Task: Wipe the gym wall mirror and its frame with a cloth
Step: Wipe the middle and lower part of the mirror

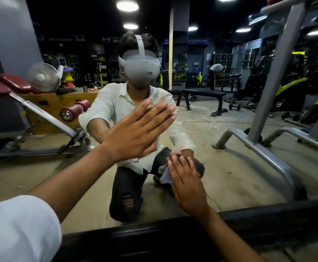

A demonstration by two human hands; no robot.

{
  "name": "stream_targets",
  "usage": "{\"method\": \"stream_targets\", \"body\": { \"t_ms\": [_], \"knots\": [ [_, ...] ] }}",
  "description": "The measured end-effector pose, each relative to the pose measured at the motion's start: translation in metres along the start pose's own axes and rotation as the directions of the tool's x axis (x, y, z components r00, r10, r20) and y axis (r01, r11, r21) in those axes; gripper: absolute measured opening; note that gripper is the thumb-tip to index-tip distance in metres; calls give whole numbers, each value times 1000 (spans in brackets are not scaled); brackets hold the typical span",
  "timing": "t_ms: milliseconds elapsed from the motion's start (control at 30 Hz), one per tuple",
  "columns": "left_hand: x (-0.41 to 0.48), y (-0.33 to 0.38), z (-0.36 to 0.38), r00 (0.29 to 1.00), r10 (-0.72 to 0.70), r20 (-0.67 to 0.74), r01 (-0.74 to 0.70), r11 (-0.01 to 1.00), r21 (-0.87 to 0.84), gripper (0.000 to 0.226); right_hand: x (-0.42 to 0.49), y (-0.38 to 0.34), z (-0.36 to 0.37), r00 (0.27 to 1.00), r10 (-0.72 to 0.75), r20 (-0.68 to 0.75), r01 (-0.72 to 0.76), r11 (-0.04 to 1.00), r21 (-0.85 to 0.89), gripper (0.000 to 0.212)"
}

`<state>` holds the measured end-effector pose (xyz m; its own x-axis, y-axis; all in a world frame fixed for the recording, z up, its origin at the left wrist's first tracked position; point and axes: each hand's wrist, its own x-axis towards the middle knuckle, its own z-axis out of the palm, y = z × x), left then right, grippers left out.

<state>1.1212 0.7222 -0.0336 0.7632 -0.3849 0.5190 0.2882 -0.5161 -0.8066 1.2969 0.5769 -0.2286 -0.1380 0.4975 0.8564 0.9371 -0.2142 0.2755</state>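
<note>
While just above frame (173, 236) — cloth (164, 175).

Round ceiling lights (127, 6), concrete floor (230, 167), red-padded bench (7, 85)

Reflected before you: concrete floor (228, 167). Incline bench (41, 114) stands left, flat bench (203, 94) farther back, dumbbell (234, 106) just beside it. Grey machine base (258, 150) rests right.

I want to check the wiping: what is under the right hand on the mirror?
A grey cloth, pressed flat against the mirror by the right hand. Only its left edge shows; the rest is covered by the hand.
</note>
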Motion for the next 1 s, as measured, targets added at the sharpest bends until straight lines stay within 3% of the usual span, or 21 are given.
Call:
{"method": "stream_targets", "body": {
  "t_ms": [67,133,233,300,367,433,500,600,667,733,800,867,933,1000],
  "knots": [
    [0,-1,0,1000,-14,0,14,1000,6,72,-19,10,-4,997,-67,37,68,997,-33,66],
    [0,1,1,1000,-21,5,21,1000,6,71,-32,27,-15,998,-31,55,33,999,-39,70],
    [2,1,1,1000,-22,18,22,1000,5,71,-23,56,-42,970,243,-4,-243,969,52,72],
    [13,-4,-4,1000,-25,-11,26,1000,15,67,13,75,-58,895,435,-100,-421,897,135,65],
    [40,-17,-15,990,-119,-71,120,993,13,66,67,86,-72,814,546,-195,-511,835,206,65],
    [78,-36,-29,952,-277,-131,276,961,-27,70,125,88,-84,797,537,-274,-491,842,221,66],
    [113,-55,-39,904,-399,-151,395,917,-56,73,175,88,-95,847,430,-314,-391,902,182,67],
    [135,-68,-35,872,-471,-135,469,882,-45,71,215,102,-110,946,152,-288,-141,988,60,66],
    [134,-68,-30,867,-472,-160,470,881,-54,70,226,128,-118,957,66,-283,-66,998,8,66],
    [133,-68,-28,866,-464,-186,459,886,-72,72,228,157,-126,916,185,-355,-183,982,41,66],
    [134,-68,-27,869,-456,-193,452,889,-67,73,230,183,-134,811,398,-428,-365,917,162,64],
    [133,-67,-26,888,-413,-203,414,909,-40,74,232,190,-139,736,502,-454,-440,865,242,63],
    [132,-65,-26,902,-381,-205,383,923,-30,75,234,182,-139,766,455,-454,-405,890,210,64],
    [132,-65,-27,906,-376,-193,379,925,-26,75,230,171,-134,854,308,-419,-283,951,122,65]
  ]
}}
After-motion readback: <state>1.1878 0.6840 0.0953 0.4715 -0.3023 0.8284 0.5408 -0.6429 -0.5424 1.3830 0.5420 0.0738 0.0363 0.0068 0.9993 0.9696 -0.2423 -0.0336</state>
